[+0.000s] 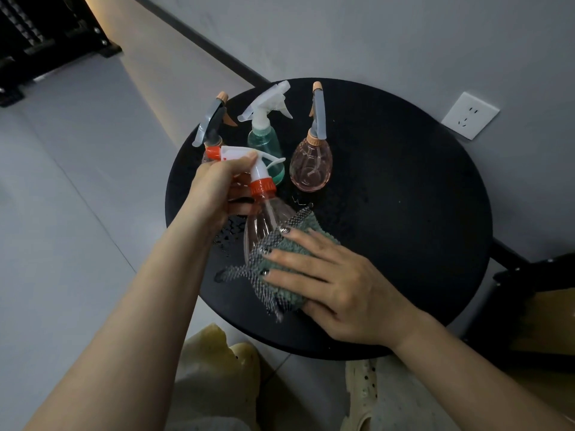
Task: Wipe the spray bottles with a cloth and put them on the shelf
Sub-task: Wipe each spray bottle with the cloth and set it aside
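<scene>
Your left hand (217, 185) grasps the clear spray bottle (264, 225) by its white and orange head, fingers curled around the neck, and holds it tilted above the round black table (404, 213), at about 9 o'clock of the tabletop. Your right hand (336, 284) presses the green cloth (280, 262) against the lower body of this bottle, with fingers nearly straight on the cloth. Three more bottles stand on the table between 10 and 12 o'clock: a green bottle (267, 147), a pink bottle (311, 166) just beside it, and another bottle (211, 126) partly hidden behind your left hand. A wall socket (469, 115) is at 2 o'clock.
</scene>
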{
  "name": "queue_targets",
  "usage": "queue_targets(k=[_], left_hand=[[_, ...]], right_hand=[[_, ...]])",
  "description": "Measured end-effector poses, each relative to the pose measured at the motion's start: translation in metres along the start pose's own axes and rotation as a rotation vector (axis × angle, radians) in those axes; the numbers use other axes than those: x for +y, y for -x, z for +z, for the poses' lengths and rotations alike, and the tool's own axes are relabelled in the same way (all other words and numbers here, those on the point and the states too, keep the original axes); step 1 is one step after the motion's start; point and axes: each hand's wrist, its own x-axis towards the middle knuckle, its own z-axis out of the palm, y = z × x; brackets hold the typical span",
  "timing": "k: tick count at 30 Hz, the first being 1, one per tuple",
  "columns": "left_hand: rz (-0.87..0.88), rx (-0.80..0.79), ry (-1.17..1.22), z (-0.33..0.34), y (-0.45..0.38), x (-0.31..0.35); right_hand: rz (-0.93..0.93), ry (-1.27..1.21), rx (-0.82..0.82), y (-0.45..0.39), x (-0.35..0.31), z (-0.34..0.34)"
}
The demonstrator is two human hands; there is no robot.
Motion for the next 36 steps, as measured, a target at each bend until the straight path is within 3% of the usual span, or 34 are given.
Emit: queue_targets(k=[3,10,19,22,28,36], left_hand=[[-0.002,-0.024,-0.009,0.005,0.001,0.000],[0.036,-0.051,0.007,0.008,0.005,0.001],[0.105,0.014,0.108,0.005,0.003,0.006],[0.135,0.011,0.093,0.009,0.006,0.007],[0.138,-0.101,0.001,0.016,0.014,0.007],[0.035,0.063,-0.144,0.031,0.020,-0.002]], right_hand=[[0.211,-0.206,0.079,-0.003,0.001,0.002],[0.775,-0.963,0.284,-0.019,0.007,0.007],[1.375,-1.661,0.192,-0.016,0.009,0.003],[1.436,-1.833,0.211,-0.016,0.008,0.002],[1.363,-1.970,0.369,-0.015,0.009,0.005],[1.282,-1.911,0.550,-0.019,0.012,0.010]])
